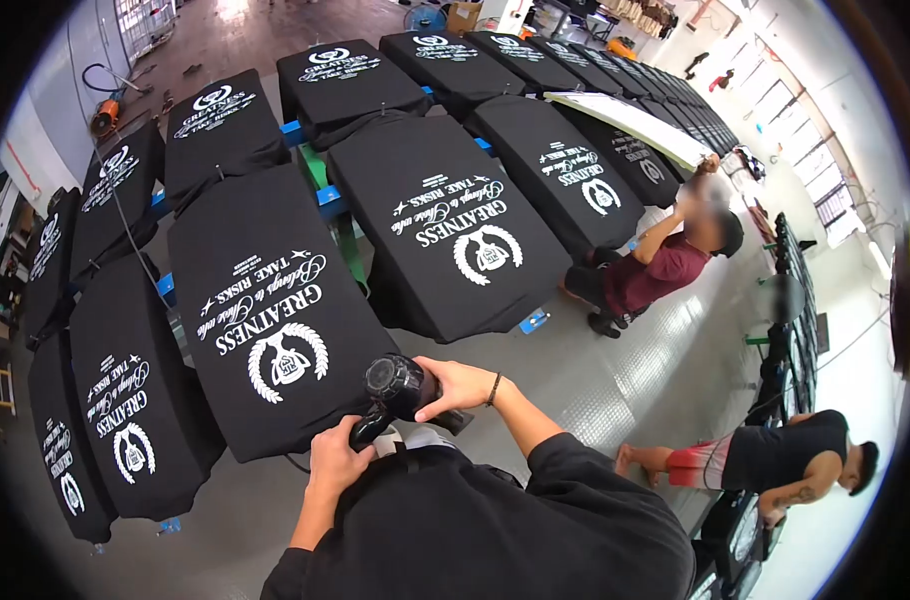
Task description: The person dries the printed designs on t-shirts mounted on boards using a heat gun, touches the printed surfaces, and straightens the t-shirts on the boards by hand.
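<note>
Workshop floor point(580, 385): grey and shining; long rows of black shirts point(125, 340) are laid out flat above it.
Left hand point(340, 450): the handle point(368, 431) of a black dryer-like tool point(412, 397) is grasped by it, with closed fingers.
Right hand point(455, 388): the body of the same tool is gripped from the side; a dark bracelet point(493, 388) is worn on the wrist.
Dryer position: it is held close before the person's body, near the lower right corner of the nearest shirt point(270, 310); whether the cloth is touched cannot be told.
White print point(288, 362): a wreath and the words "GREATNESS" and "TAKE RISKS" are seen upside down.
Neighbour shirt point(415, 165): the same print is carried, to the right of the nearest one.
Far row point(350, 85): there the words are seen the right way up.
Maroon top point(660, 268): it is worn by a co-worker, by whose raised hand point(708, 163) a tilted pale frame point(635, 125) is touched.
Red-and-white shorts point(697, 463): these are worn by another person, bent forward at the right side.
</note>
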Motion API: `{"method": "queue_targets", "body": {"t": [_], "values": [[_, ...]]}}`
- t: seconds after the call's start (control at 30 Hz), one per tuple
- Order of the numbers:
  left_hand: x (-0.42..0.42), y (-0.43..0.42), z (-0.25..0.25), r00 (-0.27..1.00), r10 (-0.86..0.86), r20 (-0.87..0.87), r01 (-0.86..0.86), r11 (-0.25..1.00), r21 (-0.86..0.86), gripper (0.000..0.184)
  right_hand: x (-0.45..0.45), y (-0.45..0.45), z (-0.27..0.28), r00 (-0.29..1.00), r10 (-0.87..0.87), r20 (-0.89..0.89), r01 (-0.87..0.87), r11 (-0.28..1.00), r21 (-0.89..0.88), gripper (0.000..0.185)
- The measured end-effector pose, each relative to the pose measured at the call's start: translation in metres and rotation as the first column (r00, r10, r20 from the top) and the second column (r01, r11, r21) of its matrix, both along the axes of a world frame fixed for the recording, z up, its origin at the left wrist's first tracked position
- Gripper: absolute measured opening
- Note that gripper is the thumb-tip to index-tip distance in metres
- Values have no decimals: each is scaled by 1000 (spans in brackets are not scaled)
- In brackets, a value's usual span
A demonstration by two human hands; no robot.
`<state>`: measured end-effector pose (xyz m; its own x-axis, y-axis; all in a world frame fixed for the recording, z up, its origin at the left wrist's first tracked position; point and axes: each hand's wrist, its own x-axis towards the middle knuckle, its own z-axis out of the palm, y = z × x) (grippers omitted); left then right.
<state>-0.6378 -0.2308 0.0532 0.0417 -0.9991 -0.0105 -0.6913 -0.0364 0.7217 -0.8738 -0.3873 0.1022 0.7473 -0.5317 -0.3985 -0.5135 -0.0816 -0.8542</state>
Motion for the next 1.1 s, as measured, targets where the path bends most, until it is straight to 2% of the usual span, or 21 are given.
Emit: {"method": "queue_targets", "body": {"t": [0.07,0.1,0.13,0.2,0.23,0.27,0.3,0.37,0.4,0.47,0.7,0.9,1.1], "values": [[-2,2,-8,1000,7,-24,-7,1000,8,41,-2,-4,11,998,14,-53,-13,1000,25,87],[-3,3,-10,999,23,-47,-23,1000,19,41,-6,-9,14,998,-28,63,41,977,-207,82],[-3,5,-11,999,21,-46,-21,1000,21,41,-10,-14,19,982,-41,185,116,900,-419,78],[-2,10,-14,1000,-17,18,15,993,113,41,-14,-27,88,895,-266,359,430,732,-529,67],[-1,11,-16,999,-26,20,23,992,122,41,-22,-28,121,781,-403,476,597,704,-384,57],[1,10,-20,994,-82,65,77,994,73,41,-22,-33,154,560,-281,780,697,668,-260,62],[1,10,-23,985,-135,111,133,991,25,41,-21,-27,189,416,-214,884,737,649,-190,78],[-1,8,-28,982,-145,124,142,989,39,42,-28,-26,243,350,129,928,751,553,-360,100],[0,7,-29,978,-151,142,146,988,44,42,-17,-7,270,39,181,983,713,684,-154,111],[-1,8,-27,977,-151,152,145,988,55,43,-3,15,308,317,298,900,805,416,-422,113],[-3,12,-41,980,-67,189,73,997,-27,45,24,14,302,249,271,930,816,459,-352,114],[-10,9,-47,992,48,114,-26,981,-191,45,43,13,300,205,244,948,817,491,-303,114],[-9,9,-49,992,40,118,-16,980,-196,46,54,11,297,122,212,970,814,538,-220,114]]}}
